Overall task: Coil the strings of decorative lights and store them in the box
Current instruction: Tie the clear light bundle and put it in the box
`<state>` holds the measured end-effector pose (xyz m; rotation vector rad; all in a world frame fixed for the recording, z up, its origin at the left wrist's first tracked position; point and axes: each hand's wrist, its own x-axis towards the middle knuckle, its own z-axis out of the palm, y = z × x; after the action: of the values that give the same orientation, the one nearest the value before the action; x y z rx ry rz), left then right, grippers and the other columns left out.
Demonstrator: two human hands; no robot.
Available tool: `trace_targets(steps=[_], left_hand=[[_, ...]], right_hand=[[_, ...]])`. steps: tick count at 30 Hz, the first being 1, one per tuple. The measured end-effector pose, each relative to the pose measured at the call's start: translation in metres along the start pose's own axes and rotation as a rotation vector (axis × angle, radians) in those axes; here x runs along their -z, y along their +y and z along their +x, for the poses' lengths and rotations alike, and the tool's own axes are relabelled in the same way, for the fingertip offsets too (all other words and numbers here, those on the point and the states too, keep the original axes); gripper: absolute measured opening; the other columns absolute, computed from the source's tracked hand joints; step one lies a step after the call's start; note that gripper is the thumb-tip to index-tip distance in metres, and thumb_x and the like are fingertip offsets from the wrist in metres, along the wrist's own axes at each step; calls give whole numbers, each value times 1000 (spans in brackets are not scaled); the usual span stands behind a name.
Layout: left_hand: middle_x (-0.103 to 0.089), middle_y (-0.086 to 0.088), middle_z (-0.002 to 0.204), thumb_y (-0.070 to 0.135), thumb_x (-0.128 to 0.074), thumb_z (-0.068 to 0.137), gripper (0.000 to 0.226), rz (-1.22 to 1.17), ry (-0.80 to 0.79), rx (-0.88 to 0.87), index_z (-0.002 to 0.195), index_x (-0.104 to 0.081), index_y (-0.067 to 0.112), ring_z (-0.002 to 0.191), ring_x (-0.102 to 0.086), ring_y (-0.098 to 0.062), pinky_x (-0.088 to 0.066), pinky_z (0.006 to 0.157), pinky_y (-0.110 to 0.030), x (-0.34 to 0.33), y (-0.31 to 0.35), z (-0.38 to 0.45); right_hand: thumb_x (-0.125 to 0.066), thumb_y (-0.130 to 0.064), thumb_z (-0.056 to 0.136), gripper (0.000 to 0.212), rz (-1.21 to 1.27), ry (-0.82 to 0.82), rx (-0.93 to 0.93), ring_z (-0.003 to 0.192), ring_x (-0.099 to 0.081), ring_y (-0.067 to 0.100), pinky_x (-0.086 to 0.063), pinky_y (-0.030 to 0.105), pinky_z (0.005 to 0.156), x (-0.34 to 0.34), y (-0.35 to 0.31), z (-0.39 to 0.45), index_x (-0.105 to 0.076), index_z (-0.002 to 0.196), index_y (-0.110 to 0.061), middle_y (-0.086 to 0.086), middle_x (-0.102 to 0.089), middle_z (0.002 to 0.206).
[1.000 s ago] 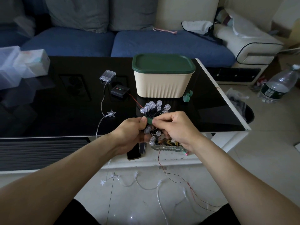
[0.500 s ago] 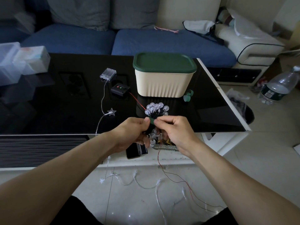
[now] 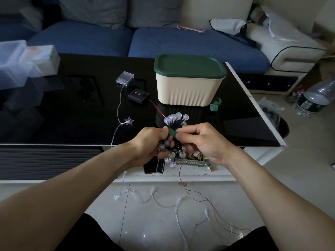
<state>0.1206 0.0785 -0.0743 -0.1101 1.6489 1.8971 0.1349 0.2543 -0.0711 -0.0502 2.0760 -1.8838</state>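
Observation:
A coiled bundle of round clear bulb lights (image 3: 175,119) on dark wire hangs between my hands at the table's front edge. My left hand (image 3: 150,144) grips the bundle. My right hand (image 3: 197,140) pinches a green strap (image 3: 172,132) that crosses the coil. A red and black lead runs from the bundle to a black control box (image 3: 138,94). The cream box with a shut green lid (image 3: 189,79) stands behind. A second string, with a star light (image 3: 129,121) and clear battery case (image 3: 124,77), trails off the table to the floor.
The black glass table (image 3: 72,109) carries clear plastic boxes (image 3: 27,60) at far left and a green strap roll (image 3: 215,104) beside the cream box. A phone (image 3: 151,164) and tray lie on the lower shelf. A water bottle (image 3: 316,96) and bin stand right.
Both hands shifted slightly right and up with the bundle. The right fingers have drawn the green strap further across the coil. The rest of the table is unchanged.

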Motion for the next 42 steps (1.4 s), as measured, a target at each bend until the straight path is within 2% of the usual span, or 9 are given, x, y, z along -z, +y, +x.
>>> trace_targets(steps=[4, 7, 10, 14, 19, 21, 25, 35, 42], left_hand=[[-46, -5, 66, 22, -38, 104, 31, 20, -98, 47, 79, -50, 7, 54, -29, -15, -26, 52, -26, 1, 2, -4], [-46, -5, 67, 13, -45, 99, 26, 143, -146, -69, 76, -54, 6, 49, -35, -14, -33, 49, -26, 0, 5, -7], [-54, 4, 57, 13, -45, 101, 21, 253, -123, -121, 85, -54, 2, 49, -46, -14, -42, 55, -27, 0, 1, -5], [-56, 3, 63, 6, -50, 95, 6, 386, -213, -145, 96, -54, 3, 56, -53, -16, -45, 63, -29, 7, -1, -5], [-59, -3, 60, 21, -58, 95, 13, 685, 42, -208, 95, -60, 8, 49, -53, -10, -43, 58, -26, 1, -8, 0], [-57, 0, 59, 22, -58, 96, 11, 707, 89, -226, 92, -57, 12, 46, -51, -8, -42, 50, -21, -1, -10, 3], [-55, -2, 74, 22, -60, 95, 13, 706, 160, -230, 94, -52, 12, 58, -50, -13, -43, 55, -27, 1, -12, 11], [-55, -1, 64, 15, -57, 97, 10, 753, 145, -254, 87, -57, 11, 54, -50, -15, -42, 55, -29, 10, -9, 13], [-60, -9, 72, 12, -45, 98, 13, 892, 204, -333, 92, -51, 3, 40, -55, -10, -43, 40, -21, 5, -9, 9]], right_hand=[[-63, 2, 92, 14, 172, -68, -96, 48, -40, 9, -35, 18, 47, 1, -1, -1, -75, 94, -4, 3, -62, 65], [-61, 4, 92, 18, 231, -52, -86, 46, -40, 8, -36, 18, 47, -3, -1, -2, -76, 91, -5, 2, -64, 63], [-62, 5, 92, 18, 265, 28, -90, 45, -42, 8, -36, 22, 52, -9, 1, 0, -76, 92, -5, 0, -60, 59], [-63, 4, 90, 25, 281, 94, -122, 43, -42, 9, -32, 29, 60, -12, 5, 2, -79, 76, -10, 2, -58, 59], [-62, 1, 90, 14, 223, 90, -113, 44, -41, 8, -33, 27, 58, -15, 8, 3, -73, 83, -5, 2, -51, 61], [-62, 1, 90, 13, 239, 121, -119, 43, -41, 8, -32, 28, 60, -17, 8, 4, -72, 85, -5, 1, -51, 60], [-60, 1, 90, 13, 279, 146, -145, 44, -40, 9, -30, 26, 58, -23, 8, 4, -70, 85, -5, 1, -49, 60], [-63, 0, 89, 18, 281, 202, -180, 45, -43, 10, -35, 25, 57, -29, 7, 6, -76, 80, -9, 0, -54, 58], [-65, -5, 87, 21, 308, 249, -239, 44, -41, 10, -35, 27, 54, -33, 5, 9, -63, 67, -10, -2, -50, 53]])
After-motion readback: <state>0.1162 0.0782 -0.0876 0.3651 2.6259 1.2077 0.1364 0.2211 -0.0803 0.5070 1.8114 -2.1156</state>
